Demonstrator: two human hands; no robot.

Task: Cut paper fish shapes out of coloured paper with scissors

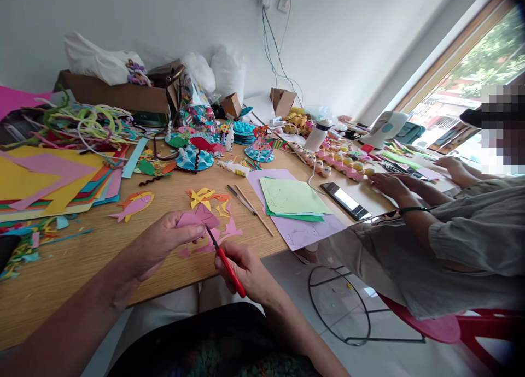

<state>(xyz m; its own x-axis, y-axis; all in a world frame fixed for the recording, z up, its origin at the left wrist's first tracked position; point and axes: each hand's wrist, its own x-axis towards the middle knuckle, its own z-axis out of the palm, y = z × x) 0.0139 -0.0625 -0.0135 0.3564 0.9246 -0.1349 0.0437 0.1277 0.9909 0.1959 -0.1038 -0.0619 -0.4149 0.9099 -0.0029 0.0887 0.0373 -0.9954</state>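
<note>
My left hand (166, 243) pinches a piece of pink paper (191, 219) between thumb and fingers, above the table's front edge. Red-handled scissors (229, 270) are gripped in my right hand (246, 267), their blades pointing up and left to the paper's edge. Whether the blades are parted I cannot tell. Pink scraps (232, 227) lie on the table just beyond and under my hands. Behind them rest yellow and orange paper cutouts (203, 196). A pink and orange paper fish (135, 206) lies to the left of my left hand.
Stacked coloured paper (82, 180) and a heap of pipe cleaners (94, 128) fill the left. A pen (241, 199), green sheets (291, 196) and a phone (344, 200) lie to the right. Glue bottles (235, 168) stand farther back. A co-worker (471, 240) sits at the right.
</note>
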